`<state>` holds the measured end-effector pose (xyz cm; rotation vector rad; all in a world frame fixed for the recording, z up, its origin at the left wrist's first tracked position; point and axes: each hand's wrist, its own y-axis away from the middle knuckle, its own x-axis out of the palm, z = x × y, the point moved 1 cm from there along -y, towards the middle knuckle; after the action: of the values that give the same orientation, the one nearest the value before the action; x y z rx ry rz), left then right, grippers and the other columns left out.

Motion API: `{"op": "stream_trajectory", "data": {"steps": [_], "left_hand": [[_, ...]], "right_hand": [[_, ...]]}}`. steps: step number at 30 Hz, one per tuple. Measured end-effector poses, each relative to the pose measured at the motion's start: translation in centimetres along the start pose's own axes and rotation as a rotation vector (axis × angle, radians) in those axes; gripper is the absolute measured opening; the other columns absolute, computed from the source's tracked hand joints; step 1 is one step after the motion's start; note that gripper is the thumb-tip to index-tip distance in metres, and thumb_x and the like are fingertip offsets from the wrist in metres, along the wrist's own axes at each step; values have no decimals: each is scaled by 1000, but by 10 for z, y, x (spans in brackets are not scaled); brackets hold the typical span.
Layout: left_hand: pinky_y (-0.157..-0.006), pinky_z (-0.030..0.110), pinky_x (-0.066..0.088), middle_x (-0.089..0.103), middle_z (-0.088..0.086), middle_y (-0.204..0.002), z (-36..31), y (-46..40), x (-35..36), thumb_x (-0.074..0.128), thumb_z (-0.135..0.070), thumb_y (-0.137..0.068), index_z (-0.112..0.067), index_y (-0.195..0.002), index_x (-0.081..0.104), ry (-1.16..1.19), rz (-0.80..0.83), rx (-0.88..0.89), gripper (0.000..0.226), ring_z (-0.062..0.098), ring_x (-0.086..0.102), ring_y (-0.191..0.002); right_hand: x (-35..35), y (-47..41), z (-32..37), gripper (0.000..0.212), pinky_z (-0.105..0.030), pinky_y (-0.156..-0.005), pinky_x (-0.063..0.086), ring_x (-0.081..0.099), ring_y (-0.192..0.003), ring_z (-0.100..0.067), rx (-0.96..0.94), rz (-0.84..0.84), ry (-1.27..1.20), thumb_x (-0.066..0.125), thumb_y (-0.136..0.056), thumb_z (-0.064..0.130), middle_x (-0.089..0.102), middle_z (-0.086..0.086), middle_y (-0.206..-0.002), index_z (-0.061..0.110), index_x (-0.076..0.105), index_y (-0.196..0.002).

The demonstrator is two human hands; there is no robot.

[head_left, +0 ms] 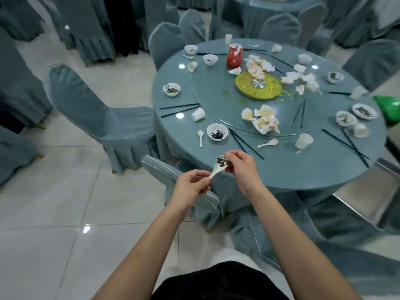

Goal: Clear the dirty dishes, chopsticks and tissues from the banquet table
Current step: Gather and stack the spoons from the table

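Left hand (191, 182) grip closed on handle of a white spoon (219, 166), held in the air just off the near edge of the bench (281, 176). Spoon bowl has dark residue in it. Right hand (242, 167) fingers pinched at the spoon bowl, touching it. Still on bench: bowl (217, 132) with dark scraps near the front, a second spoon (200, 137) just left of it, another spoon (268, 143) to its right, black chopsticks (245, 144) between them. Crumpled tissues (263, 119) on the glass turntable (313, 113), red can (234, 56) at far side. Paper cup (304, 141) front right. Covered chair (104, 118) at left.
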<state>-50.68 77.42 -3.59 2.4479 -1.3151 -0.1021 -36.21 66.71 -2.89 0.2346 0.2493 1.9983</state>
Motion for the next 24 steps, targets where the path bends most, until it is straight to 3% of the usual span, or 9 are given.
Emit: {"op": "stream_trajectory", "data": {"steps": [5,13,17,24], "left_hand": [[-72,21,56,77,13,-93,-5,-40,16,65,-2,-97,-4,-109,74,-31,79,-22,15,13,67,-74],[-76,28,58,78,10,-91,-9,-126,49,67,-4,-97,-5,-110,72,-69,62,-107,15,14,67,-73],[-71,25,54,77,10,-91,-10,-176,73,66,-4,-97,-4,-112,71,-86,38,-155,16,13,65,-71],[-68,19,55,74,11,-92,-7,-246,125,63,0,-98,-4,-110,68,-68,4,-241,14,11,63,-67]], "right_hand": [[-21,-29,-1,11,-27,-64,51,59,-73,-17,31,-115,-48,64,-97,11,69,-11,-86,10,70,-88],[-44,-118,-3,12,-26,-62,51,60,-69,-14,54,-112,-40,62,-97,9,70,-9,-82,9,71,-89],[-65,-172,-4,9,-25,-59,50,57,-63,-15,100,-113,-64,63,-97,8,67,-9,-76,3,70,-94],[-141,-256,-40,4,-26,-54,46,52,-58,-16,264,-319,-60,65,-95,7,60,-5,-69,5,66,-91]]}}
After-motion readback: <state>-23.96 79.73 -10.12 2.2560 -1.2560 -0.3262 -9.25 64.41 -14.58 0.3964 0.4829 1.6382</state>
